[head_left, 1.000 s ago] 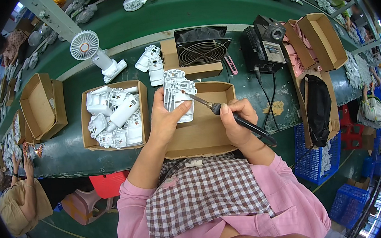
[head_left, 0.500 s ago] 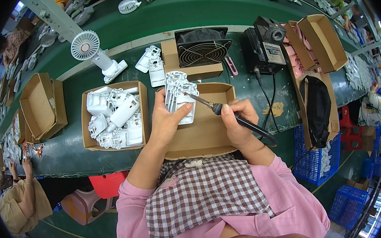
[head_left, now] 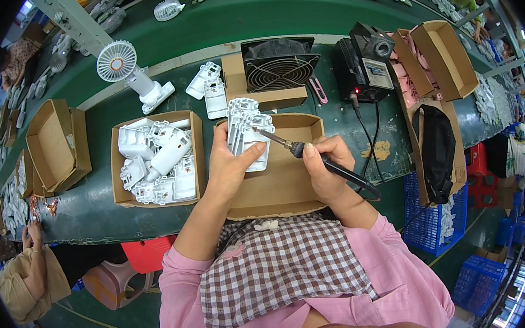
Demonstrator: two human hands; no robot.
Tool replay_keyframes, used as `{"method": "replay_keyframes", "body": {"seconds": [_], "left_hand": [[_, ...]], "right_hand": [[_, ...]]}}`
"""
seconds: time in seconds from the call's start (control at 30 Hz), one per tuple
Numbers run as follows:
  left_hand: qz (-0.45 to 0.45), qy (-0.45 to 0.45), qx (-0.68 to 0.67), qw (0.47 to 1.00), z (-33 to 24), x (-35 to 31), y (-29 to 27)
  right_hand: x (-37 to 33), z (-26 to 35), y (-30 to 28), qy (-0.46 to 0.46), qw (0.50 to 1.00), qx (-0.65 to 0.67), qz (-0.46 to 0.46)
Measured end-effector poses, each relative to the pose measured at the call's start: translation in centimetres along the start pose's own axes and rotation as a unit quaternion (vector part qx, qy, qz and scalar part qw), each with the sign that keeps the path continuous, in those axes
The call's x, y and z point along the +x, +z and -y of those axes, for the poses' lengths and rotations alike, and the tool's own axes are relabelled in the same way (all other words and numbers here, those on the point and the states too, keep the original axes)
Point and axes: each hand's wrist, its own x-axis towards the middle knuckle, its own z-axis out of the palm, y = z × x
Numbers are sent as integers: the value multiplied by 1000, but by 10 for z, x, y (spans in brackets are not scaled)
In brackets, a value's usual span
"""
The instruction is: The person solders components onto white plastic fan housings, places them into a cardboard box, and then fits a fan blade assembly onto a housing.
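My left hand (head_left: pixel 227 164) is closed on a white plastic housing (head_left: pixel 244 123), its moulded inner side facing up. In my right hand (head_left: pixel 327 166) is a soldering iron (head_left: pixel 297 148) with a black handle and a dark cable. The iron's tip touches or sits right at the housing's inner face, near its right edge; contact is too small to confirm. Both hands are over an open cardboard tray (head_left: pixel 290 190). Left of it, a cardboard box (head_left: pixel 202 163) is heaped with similar white housings (head_left: pixel 169 153). Two more white housings (head_left: pixel 214 93) lie behind my left hand.
A black fan (head_left: pixel 281 68) stands behind the tray, with a pink cutter (head_left: pixel 318 90) beside it. To the right are a black soldering station (head_left: pixel 366 67) and boxes with pink parts (head_left: pixel 405 64). A white handheld fan (head_left: pixel 133 75) stands back left. A co-worker (head_left: pixel 32 275) sits at far left.
My hands, the housing and the iron stay almost in place. A red light now shows on the soldering station. Fans on the belt behind have shifted left.
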Motion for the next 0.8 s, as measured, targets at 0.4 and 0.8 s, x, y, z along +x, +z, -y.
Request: {"method": "replay_keyframes", "body": {"seconds": [0.4,0.8], "left_hand": [[10,-7,-60,998,0,0,0],[-27,28,-46,998,7,1,-2]], "right_hand": [[-6,-5,-4,-29,997,68,-35],[-6,4,-1,-26,999,27,-28]]}}
